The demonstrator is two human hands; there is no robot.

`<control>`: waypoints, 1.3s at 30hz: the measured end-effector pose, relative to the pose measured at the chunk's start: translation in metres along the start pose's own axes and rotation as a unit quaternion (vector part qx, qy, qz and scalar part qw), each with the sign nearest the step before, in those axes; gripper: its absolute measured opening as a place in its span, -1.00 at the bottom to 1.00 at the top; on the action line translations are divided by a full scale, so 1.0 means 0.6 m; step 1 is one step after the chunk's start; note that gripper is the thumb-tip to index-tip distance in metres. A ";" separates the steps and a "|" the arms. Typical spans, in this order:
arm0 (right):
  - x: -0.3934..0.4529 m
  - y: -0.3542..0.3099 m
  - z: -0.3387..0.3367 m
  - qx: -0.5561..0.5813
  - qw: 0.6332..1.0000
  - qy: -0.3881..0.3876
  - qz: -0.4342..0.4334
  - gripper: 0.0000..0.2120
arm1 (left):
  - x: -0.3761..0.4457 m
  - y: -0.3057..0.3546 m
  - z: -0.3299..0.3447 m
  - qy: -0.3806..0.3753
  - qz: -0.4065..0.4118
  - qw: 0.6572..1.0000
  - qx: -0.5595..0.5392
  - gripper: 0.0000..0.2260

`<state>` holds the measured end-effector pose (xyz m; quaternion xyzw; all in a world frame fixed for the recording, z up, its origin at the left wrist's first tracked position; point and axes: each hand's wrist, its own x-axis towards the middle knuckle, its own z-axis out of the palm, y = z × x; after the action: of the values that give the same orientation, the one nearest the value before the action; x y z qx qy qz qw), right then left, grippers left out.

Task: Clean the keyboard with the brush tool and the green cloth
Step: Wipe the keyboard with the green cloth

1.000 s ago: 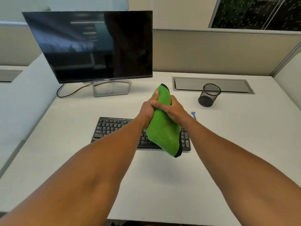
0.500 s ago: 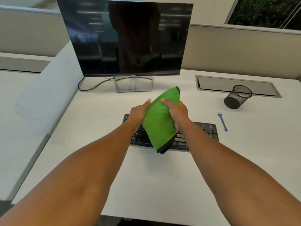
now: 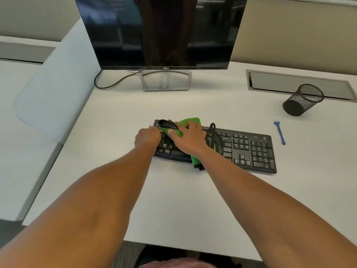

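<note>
The black keyboard (image 3: 249, 149) lies on the white desk. The green cloth (image 3: 190, 121) with black trim is spread over the keyboard's left half. My right hand (image 3: 190, 139) presses on the cloth with fingers spread flat. My left hand (image 3: 147, 137) sits at the keyboard's left end, fingers curled at the cloth's left edge, and seems to hold it. The blue brush tool (image 3: 279, 133) lies alone on the desk, to the right of the keyboard, away from both hands.
A dark monitor (image 3: 160, 31) on a metal stand is behind the keyboard, its cable running left. A black mesh cup (image 3: 303, 99) leans at the back right beside a grey cable hatch (image 3: 280, 82). The desk's front edge (image 3: 173, 246) is near me.
Both hands brought the cloth down from the air onto the keyboard's left half. My right hand flattened out on top of it, and my view moved closer and lower.
</note>
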<state>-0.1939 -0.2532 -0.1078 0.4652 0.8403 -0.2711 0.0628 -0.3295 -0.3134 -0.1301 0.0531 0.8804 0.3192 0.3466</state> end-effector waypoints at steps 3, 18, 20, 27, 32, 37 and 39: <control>0.007 0.013 -0.003 -0.018 0.999 -0.020 -0.038 -0.41 | -0.001 0.004 -0.006 -0.030 -0.007 0.999 -0.024 -0.62; -0.003 0.028 0.016 -0.101 0.984 0.144 0.024 -0.46 | 0.010 -0.016 -0.013 -0.066 -0.016 0.992 -0.106 -0.65; -0.005 0.022 0.023 -0.096 0.977 0.185 0.033 -0.49 | 0.019 -0.029 -0.010 -0.080 -0.011 0.991 -0.106 -0.55; 0.001 -0.039 0.040 -0.017 0.971 0.230 0.061 -0.49 | 0.029 -0.060 -0.004 -0.081 0.041 0.985 -0.147 -0.50; 0.016 -0.095 0.054 0.027 0.981 0.177 -0.068 -0.55 | 0.027 -0.062 -0.008 -0.085 0.040 0.980 -0.174 -0.74; 0.018 -0.055 0.031 0.015 0.979 0.200 -0.027 -0.53 | 0.029 -0.055 -0.002 -0.060 0.034 0.979 -0.193 -0.73; 0.023 -0.012 0.014 0.020 0.976 0.216 0.032 -0.52 | 0.028 -0.054 0.001 -0.052 0.021 0.980 -0.193 -0.68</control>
<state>-0.2090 -0.2505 -0.1170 0.5409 0.8129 -0.1792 -0.1206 -0.3378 -0.3334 -0.1596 0.0203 0.7816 0.4875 0.3887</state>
